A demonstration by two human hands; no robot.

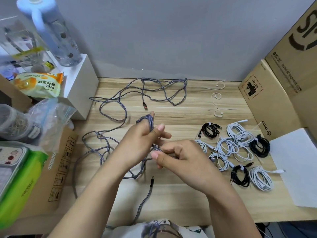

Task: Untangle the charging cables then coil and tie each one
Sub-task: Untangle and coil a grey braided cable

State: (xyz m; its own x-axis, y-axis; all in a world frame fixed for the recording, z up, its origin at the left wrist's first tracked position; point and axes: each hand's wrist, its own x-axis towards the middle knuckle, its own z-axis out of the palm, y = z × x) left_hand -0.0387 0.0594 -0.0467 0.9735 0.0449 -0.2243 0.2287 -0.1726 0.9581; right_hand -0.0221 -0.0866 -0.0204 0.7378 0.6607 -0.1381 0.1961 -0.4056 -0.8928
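A long grey braided cable (120, 98) sprawls in loose loops over the wooden table (188, 103), one plug (145, 105) lying at the far middle and another plug (152, 179) near the front. My left hand (142, 138) holds a few turns of this cable wound round its raised index finger and thumb. Just to its right, my right hand (178, 158) pinches a stretch of the same cable between thumb and fingers. Several coiled and tied cables, white (228, 148) and black (210, 130), lie in a group at the right.
Three loose white ties (218, 98) lie at the far right. Cardboard boxes (277, 93) and a white sheet (296, 165) border the right side. A white box (80, 90), a plastic bag (49, 114), snack packs and a water bottle (54, 33) crowd the left.
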